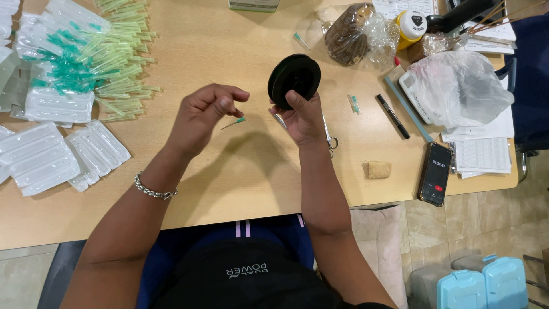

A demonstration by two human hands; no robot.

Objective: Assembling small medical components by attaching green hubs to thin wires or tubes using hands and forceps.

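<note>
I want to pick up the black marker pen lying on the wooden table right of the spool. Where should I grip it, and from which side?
Probably grip the black marker pen at mid-barrel, from above, fingers across its width. It lies flat and diagonal on the wooden table, with bare tabletop along both long sides.

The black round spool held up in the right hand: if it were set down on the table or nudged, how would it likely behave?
The black spool looks rigid and disc-shaped, so set on its edge it would probably roll; laid flat it should sit steady. The right hand holds it up by thumb and fingers alone, suggesting it is fairly light. Its smooth, dark surface may be slightly slippery.
</note>
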